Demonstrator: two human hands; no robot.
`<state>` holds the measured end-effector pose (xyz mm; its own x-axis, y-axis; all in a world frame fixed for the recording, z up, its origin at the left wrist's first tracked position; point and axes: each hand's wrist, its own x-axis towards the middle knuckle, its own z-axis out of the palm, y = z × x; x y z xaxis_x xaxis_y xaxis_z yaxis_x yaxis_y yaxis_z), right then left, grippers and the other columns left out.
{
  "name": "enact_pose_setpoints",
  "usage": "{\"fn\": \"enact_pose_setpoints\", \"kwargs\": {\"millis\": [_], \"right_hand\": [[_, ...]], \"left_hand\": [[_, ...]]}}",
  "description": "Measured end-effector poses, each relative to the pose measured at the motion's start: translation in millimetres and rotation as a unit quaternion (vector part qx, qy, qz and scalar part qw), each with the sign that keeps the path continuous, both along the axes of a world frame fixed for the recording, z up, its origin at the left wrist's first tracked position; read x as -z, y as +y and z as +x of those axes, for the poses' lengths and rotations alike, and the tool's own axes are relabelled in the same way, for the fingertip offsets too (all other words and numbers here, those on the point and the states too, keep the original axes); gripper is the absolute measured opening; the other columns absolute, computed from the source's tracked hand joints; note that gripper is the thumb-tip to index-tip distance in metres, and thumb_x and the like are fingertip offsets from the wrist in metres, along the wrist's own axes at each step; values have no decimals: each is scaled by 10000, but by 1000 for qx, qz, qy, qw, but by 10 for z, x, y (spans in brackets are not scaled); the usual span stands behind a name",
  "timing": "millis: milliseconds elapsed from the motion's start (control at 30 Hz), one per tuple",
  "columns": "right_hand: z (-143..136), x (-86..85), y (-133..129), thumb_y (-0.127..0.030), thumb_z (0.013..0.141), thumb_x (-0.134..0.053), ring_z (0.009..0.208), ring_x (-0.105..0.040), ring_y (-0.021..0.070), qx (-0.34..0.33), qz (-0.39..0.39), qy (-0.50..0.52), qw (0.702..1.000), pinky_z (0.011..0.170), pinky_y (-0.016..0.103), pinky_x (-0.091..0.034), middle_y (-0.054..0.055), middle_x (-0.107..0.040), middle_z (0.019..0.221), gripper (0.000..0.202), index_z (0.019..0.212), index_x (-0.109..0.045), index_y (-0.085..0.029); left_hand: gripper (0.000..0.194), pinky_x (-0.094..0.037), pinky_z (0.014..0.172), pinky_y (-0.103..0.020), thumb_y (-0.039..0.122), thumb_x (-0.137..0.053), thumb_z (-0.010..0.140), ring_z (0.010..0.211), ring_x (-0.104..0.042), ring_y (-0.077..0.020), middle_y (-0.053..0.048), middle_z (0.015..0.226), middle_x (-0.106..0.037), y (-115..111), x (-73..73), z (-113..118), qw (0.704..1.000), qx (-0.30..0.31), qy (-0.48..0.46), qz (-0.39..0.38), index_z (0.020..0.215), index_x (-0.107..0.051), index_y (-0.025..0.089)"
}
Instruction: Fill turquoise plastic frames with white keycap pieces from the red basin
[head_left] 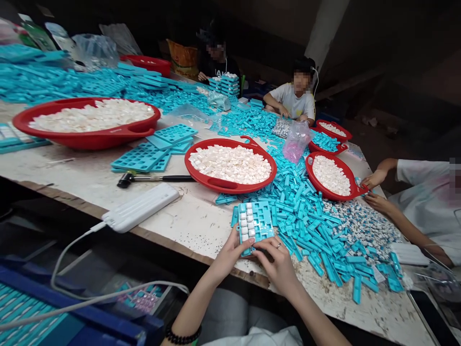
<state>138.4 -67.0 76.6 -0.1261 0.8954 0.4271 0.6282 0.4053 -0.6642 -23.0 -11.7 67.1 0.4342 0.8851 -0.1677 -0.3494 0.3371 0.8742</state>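
My left hand (227,254) is closed on the lower left side of a turquoise plastic grid tray (265,218). White square caps (245,223) fill two columns at the tray's left; the pockets to their right hold no white caps. At the tray's lower edge, my right hand (276,262) brings thumb and index finger together, close to the left thumb. A tiny piece may be between those fingertips, too small to make out. The tray is tilted toward me above the table's front edge. Beyond it stands a red basin (230,186) heaped with white caps.
Loose turquoise strips (306,216) spread to the right, beside small blue-and-white pieces (363,226). A hammer (158,178) and a white power bank (142,206) lie left. Another red basin (104,137) stands behind them. Co-workers sit across and at right; one person's hands (374,192) work there.
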Motion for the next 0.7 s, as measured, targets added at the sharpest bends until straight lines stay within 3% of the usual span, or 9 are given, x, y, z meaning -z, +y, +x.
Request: {"fn": "enact_pose_setpoints", "kwargs": {"millis": [400,700], "right_hand": [[-33,19,-2,-231,1007,-575,878,-659,198,0,53,-4,999,813,342,-544,47,-728,957,164,1108,-703,-240],[-74,-17,-5,-153,992,-570,929,-665,211,-8,84,-34,996,845,354,-556,59,-732,1042,230,1174,-680,-241]], "left_hand": [[742,-405,1146,-456,379,-750,826,1363,-509,-328,-95,1469,-567,-4,-45,13,1000,-9,-20,-16,1463,-391,253],[755,-490,1051,-438,351,-751,833,1338,-528,-332,-97,1449,-583,-8,10,-15,999,-18,-33,-30,1487,-383,269]]}}
